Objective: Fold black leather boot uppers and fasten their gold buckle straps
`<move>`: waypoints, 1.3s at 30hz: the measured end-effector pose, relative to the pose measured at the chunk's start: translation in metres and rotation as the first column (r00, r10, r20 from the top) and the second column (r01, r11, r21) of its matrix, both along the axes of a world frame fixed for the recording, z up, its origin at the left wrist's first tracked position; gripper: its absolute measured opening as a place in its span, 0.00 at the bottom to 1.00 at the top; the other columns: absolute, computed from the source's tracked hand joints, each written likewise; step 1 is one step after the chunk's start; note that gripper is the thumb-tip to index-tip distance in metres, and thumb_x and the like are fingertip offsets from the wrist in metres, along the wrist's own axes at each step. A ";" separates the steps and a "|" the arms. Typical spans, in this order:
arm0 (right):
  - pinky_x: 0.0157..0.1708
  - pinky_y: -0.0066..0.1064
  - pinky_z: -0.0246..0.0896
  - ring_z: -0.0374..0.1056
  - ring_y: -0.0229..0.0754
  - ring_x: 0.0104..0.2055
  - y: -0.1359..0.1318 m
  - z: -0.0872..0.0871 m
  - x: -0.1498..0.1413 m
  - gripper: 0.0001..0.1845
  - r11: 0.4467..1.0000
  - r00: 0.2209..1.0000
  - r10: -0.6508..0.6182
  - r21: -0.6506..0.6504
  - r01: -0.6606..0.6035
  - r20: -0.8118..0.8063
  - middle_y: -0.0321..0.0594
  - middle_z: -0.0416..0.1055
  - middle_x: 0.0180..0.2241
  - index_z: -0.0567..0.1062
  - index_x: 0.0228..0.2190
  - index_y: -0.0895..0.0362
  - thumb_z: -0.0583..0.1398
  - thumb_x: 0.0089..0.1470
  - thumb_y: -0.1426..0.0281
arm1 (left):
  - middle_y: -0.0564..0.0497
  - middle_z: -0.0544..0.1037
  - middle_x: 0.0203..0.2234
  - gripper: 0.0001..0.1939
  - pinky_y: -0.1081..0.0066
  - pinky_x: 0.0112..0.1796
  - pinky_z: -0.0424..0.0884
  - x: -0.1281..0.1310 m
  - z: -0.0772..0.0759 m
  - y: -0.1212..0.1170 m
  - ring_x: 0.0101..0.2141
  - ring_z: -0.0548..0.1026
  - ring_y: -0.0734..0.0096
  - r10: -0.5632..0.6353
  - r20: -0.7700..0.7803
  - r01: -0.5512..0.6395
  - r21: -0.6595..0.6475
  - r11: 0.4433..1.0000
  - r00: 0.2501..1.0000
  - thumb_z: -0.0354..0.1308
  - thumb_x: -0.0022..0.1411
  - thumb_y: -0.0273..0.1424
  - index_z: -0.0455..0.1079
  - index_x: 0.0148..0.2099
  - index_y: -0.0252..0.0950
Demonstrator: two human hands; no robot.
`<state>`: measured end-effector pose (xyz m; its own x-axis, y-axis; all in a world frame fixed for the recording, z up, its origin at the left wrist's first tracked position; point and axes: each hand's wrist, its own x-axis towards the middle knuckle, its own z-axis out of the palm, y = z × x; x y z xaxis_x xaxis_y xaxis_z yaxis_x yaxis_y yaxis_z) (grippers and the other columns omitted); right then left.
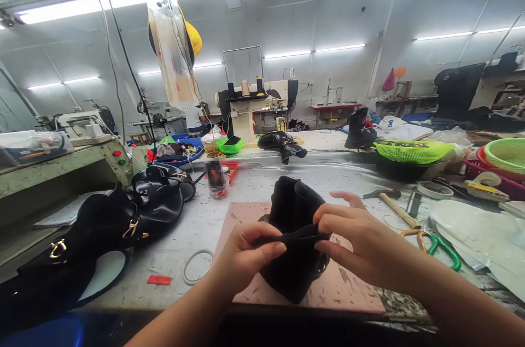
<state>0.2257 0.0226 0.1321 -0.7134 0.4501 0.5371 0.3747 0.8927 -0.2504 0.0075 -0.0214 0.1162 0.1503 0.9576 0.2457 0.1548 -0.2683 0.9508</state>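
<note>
A black boot upper (pixel 292 273) stands in front of me on a pinkish work board (pixel 348 292). My left hand (pixel 241 254) pinches its folded edge between thumb and fingers, on the left side. On the right, my right hand (pixel 353 229) grips the same edge between thumb and fingertips, with one finger lifted away. The edge is stretched as a narrow strip between both hands. Shiny hardware shows faintly on the upper's right side, below my right hand. Its inside and underside are hidden.
Black boot uppers with gold buckles (pixel 131 229) are heaped at left. At right lie a hammer (pixel 400 210), scissors (pixel 432 243), a tape roll (pixel 435 189) and a green basket (pixel 414 151). A sewing machine (pixel 258 101) stands behind; another black upper (pixel 282 145) lies before it.
</note>
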 end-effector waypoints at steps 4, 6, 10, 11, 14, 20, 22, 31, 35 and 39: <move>0.54 0.46 0.39 0.63 0.34 0.26 0.001 0.011 -0.005 0.07 0.998 0.999 0.034 0.043 -0.036 0.040 0.31 0.65 0.25 0.65 0.24 0.56 0.55 0.53 0.75 | 0.47 0.73 0.36 0.04 0.68 0.39 0.67 -0.013 0.032 -0.003 0.38 0.70 0.66 -0.089 -0.395 0.177 0.193 0.965 0.914 0.58 0.53 0.29 0.73 0.33 0.35; 0.53 0.46 0.42 0.62 0.34 0.25 0.000 0.015 -0.010 0.08 0.997 0.998 0.047 0.067 -0.049 0.028 0.31 0.64 0.24 0.65 0.23 0.56 0.54 0.52 0.76 | 0.48 0.72 0.34 0.02 0.70 0.39 0.66 -0.013 0.049 -0.006 0.36 0.70 0.69 -0.022 -0.622 0.260 0.294 0.920 0.783 0.59 0.53 0.26 0.72 0.31 0.35; 0.54 0.45 0.42 0.63 0.35 0.27 -0.002 0.020 -0.014 0.09 0.995 0.992 0.090 0.025 -0.093 0.086 0.31 0.64 0.24 0.63 0.22 0.56 0.54 0.53 0.75 | 0.56 0.69 0.19 0.05 0.78 0.28 0.63 -0.010 0.064 -0.008 0.23 0.66 0.77 -0.020 -0.743 0.374 0.314 0.873 0.669 0.58 0.55 0.22 0.72 0.28 0.34; 0.55 0.46 0.40 0.64 0.35 0.28 -0.002 0.021 -0.014 0.09 0.994 0.986 0.106 -0.004 -0.107 0.126 0.31 0.64 0.25 0.63 0.23 0.56 0.54 0.54 0.74 | 0.56 0.69 0.19 0.05 0.79 0.27 0.62 -0.011 0.065 -0.008 0.23 0.65 0.78 -0.051 -0.739 0.380 0.285 0.880 0.672 0.58 0.55 0.22 0.72 0.28 0.33; 0.58 0.48 0.34 0.65 0.36 0.32 0.002 0.024 -0.012 0.10 0.991 0.972 0.134 -0.042 -0.128 0.194 0.32 0.65 0.28 0.63 0.24 0.56 0.55 0.56 0.70 | 0.54 0.70 0.22 0.04 0.80 0.27 0.62 -0.014 0.067 -0.007 0.25 0.67 0.78 -0.164 -0.733 0.394 0.152 0.907 0.661 0.58 0.55 0.22 0.73 0.31 0.32; 0.56 0.46 0.41 0.63 0.35 0.26 0.002 0.021 -0.018 0.12 0.990 0.983 0.094 0.094 -0.109 0.156 0.31 0.63 0.23 0.64 0.21 0.56 0.56 0.56 0.68 | 0.54 0.74 0.29 0.12 0.77 0.35 0.62 -0.011 0.087 -0.005 0.33 0.69 0.73 -0.320 -0.849 0.510 -0.070 0.857 0.422 0.52 0.58 0.20 0.72 0.42 0.37; 0.54 0.45 0.44 0.63 0.36 0.26 -0.001 0.019 -0.021 0.11 0.987 0.989 0.078 0.134 -0.094 0.123 0.32 0.64 0.23 0.66 0.23 0.56 0.55 0.56 0.69 | 0.53 0.74 0.31 0.12 0.75 0.36 0.62 -0.005 0.092 -0.006 0.34 0.69 0.71 -0.259 -0.900 0.481 -0.064 0.874 0.350 0.53 0.56 0.19 0.71 0.40 0.38; 0.62 0.43 0.21 0.68 0.36 0.39 -0.010 0.034 -0.009 0.09 0.964 0.950 0.242 -0.159 -0.213 0.197 0.36 0.69 0.38 0.66 0.23 0.57 0.58 0.54 0.70 | 0.56 0.66 0.22 0.05 0.79 0.28 0.60 0.000 0.085 -0.011 0.25 0.64 0.79 -0.240 -0.838 0.477 0.028 0.879 0.491 0.58 0.55 0.21 0.69 0.27 0.32; 0.62 0.40 0.24 0.66 0.33 0.38 -0.007 0.038 -0.003 0.07 0.949 0.946 0.267 -0.223 -0.225 0.182 0.32 0.67 0.34 0.68 0.24 0.56 0.60 0.52 0.73 | 0.56 0.66 0.24 0.06 0.79 0.29 0.61 0.000 0.089 -0.011 0.28 0.66 0.78 -0.302 -0.816 0.439 -0.067 0.896 0.492 0.55 0.56 0.19 0.71 0.32 0.33; 0.59 0.40 0.38 0.65 0.34 0.32 -0.009 0.033 -0.009 0.07 0.976 0.968 0.209 -0.097 -0.197 0.138 0.31 0.66 0.27 0.69 0.22 0.56 0.62 0.49 0.73 | 0.55 0.73 0.30 0.11 0.77 0.34 0.64 0.005 0.098 -0.006 0.33 0.69 0.74 -0.422 -0.818 0.454 -0.227 0.861 0.391 0.53 0.56 0.19 0.70 0.40 0.36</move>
<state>0.2171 0.0138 0.1655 -0.8627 0.3253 0.3872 0.2255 0.9328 -0.2812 0.0128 -0.0275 0.2141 0.6906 0.6919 -0.2108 0.6998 -0.5655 0.4365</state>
